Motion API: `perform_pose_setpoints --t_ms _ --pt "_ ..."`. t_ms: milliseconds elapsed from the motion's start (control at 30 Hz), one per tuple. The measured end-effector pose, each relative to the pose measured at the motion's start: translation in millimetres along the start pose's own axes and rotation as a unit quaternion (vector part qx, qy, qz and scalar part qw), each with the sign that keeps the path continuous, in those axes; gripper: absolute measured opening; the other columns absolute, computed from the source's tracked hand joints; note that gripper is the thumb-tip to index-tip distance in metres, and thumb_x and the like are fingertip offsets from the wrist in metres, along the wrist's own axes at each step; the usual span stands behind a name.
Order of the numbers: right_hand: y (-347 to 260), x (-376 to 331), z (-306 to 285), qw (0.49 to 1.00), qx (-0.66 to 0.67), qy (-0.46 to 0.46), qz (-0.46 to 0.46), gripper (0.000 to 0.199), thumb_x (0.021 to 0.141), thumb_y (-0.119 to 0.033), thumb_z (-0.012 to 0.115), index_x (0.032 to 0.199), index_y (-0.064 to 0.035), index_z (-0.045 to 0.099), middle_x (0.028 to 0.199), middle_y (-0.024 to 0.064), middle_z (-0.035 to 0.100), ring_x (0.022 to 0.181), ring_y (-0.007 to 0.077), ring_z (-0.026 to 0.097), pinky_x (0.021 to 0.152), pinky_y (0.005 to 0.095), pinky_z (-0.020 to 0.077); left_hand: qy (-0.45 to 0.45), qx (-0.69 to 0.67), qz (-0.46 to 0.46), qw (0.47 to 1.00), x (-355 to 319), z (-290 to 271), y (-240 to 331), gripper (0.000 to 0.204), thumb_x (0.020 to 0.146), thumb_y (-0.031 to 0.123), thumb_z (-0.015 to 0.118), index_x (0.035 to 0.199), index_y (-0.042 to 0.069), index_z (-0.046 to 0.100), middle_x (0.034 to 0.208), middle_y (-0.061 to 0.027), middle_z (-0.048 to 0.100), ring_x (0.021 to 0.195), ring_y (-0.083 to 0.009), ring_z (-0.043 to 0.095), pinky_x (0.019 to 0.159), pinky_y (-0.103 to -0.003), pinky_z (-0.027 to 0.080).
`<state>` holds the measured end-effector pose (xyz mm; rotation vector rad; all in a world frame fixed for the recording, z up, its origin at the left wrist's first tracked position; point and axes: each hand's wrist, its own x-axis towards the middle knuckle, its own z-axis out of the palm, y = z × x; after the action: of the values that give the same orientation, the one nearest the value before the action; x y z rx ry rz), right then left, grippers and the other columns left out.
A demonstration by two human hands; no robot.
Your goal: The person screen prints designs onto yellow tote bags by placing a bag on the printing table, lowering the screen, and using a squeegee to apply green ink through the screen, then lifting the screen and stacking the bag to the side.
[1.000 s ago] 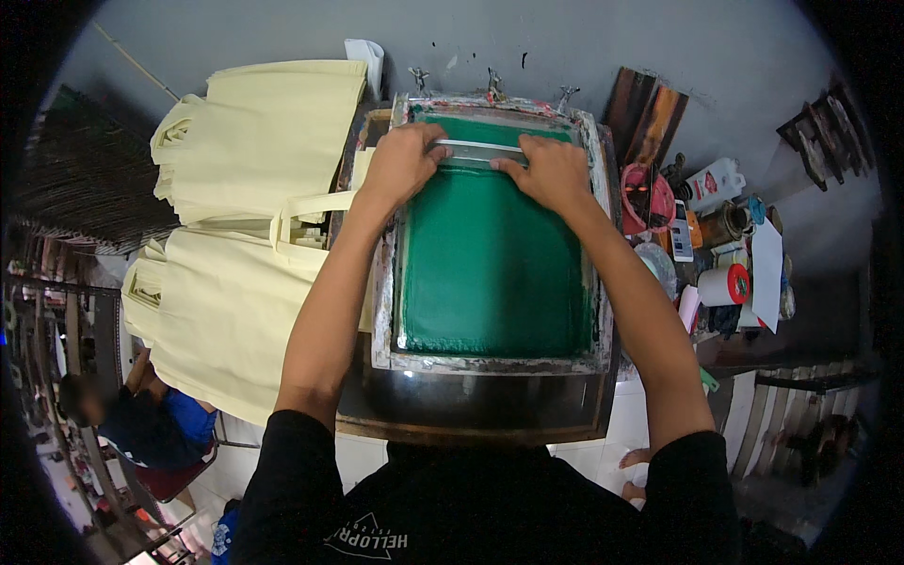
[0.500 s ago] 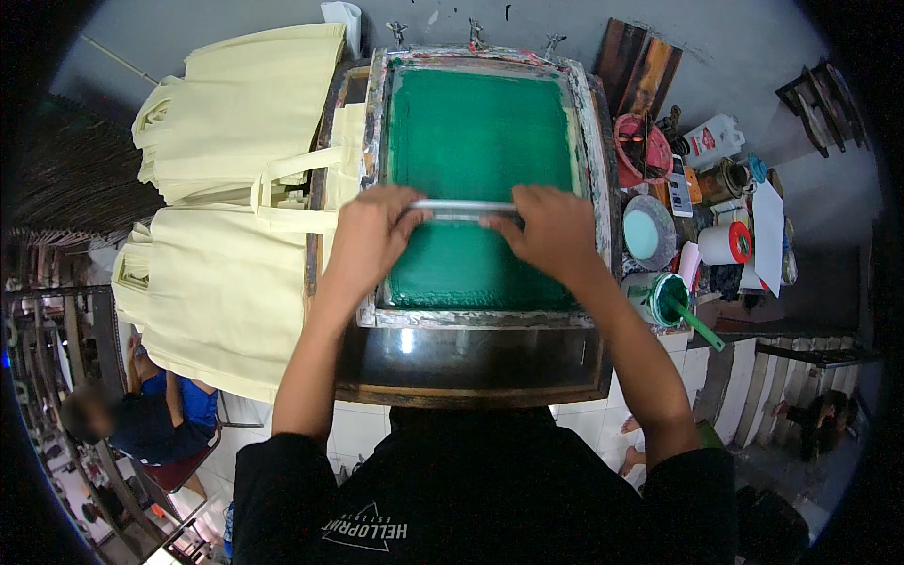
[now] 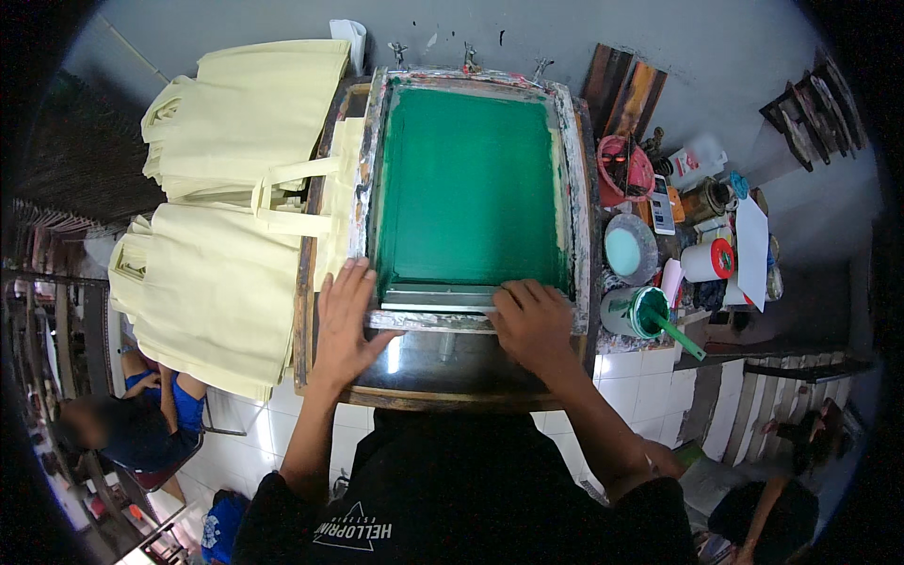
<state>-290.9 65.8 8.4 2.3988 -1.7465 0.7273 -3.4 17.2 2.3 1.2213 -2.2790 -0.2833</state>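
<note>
A wooden screen-printing frame [image 3: 582, 217] covered in dried ink lies on the table, its mesh coated with green ink [image 3: 471, 188]. At the near end of the mesh, a squeegee [image 3: 433, 299] rests crosswise just inside the frame's front bar. My right hand [image 3: 533, 325] has its fingers curled over the squeegee's right end. My left hand [image 3: 345, 325] lies at the frame's near left corner, fingers stretched along the side and thumb apart by the front bar. Under the frame, a pale yellow cloth bag [image 3: 330, 202] sticks out on the left, its handle loop spread leftward.
Two stacks of pale yellow bags [image 3: 221, 292] lie at left. On the right stand an ink tub [image 3: 623, 313] with a green spatula [image 3: 683, 341], a bowl [image 3: 650, 245], a pink basket [image 3: 612, 193] and a phone [image 3: 662, 212]. Hinge clamps [image 3: 470, 58] line the far edge. A person [image 3: 141, 424] sits at lower left.
The squeegee has come toward me from mid-mesh to the near end. My left hand has left it for the frame's near left corner; my right hand has moved nearer with it.
</note>
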Motion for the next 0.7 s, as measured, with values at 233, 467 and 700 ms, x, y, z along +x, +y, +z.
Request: perform_pose_setpoints --t_ms 233,467,700 --pt "-2 34 -80 0.992 -0.002 0.124 -0.035 0.029 0.075 -0.011 0.067 0.102 -0.0055 0.072 0.105 0.0098 0.072 0.094 0.0298 0.069 0.081 0.0427 0.0559 0.205 -0.102 0.048 0.972 17 -32 -6 0.123 0.064 0.040 0.095 0.158 0.005 0.024 0.158 -0.0256 0.037 0.147 -0.0398 0.035 0.121 -0.055 0.022" --pt "22 153 -168 0.968 -0.090 0.223 -0.069 0.022 0.081 -0.025 0.075 0.093 -0.0063 0.073 0.089 0.0145 0.070 0.081 0.0335 0.068 0.072 0.0415 0.0518 0.049 -0.147 -0.208 0.966 95 -41 -23 0.062 0.095 0.030 0.070 0.143 -0.003 0.050 0.147 -0.0251 0.049 0.143 -0.0387 0.040 0.117 -0.047 0.027" --pt "20 237 -219 0.983 -0.072 0.161 0.057 0.033 0.089 -0.035 0.071 0.088 -0.0022 0.073 0.075 0.0212 0.067 0.067 0.0366 0.064 0.063 0.0444 0.0488 -0.068 0.048 -0.172 0.982 102 7 -90 0.065 0.087 0.040 0.075 0.137 0.004 0.057 0.137 -0.0178 0.057 0.131 -0.0389 0.047 0.111 -0.051 0.029"
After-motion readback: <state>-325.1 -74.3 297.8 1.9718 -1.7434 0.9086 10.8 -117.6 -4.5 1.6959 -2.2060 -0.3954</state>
